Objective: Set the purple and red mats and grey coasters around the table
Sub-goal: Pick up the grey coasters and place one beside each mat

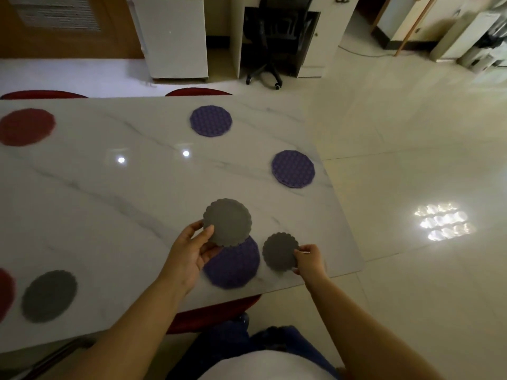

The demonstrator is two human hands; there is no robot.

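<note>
My left hand [192, 250] grips a grey scalloped coaster [227, 222], lifted above a purple mat [236, 266] near the table's front edge. My right hand [308, 260] pinches a second grey coaster [279, 251] just right of that mat, low over the marble table [109, 201]. Two more purple mats lie at the far side [210, 120] and by the right edge [292, 168]. A red mat [26, 127] sits far left, and another red mat [5, 292] shows at the left border beside a third grey coaster [49, 296].
Red chair seats show under the front edge [219, 311] and beyond the far edge [197, 91]. A white cabinet [172, 37] and a black office chair [271, 42] stand behind the table. Glossy tiled floor spreads to the right.
</note>
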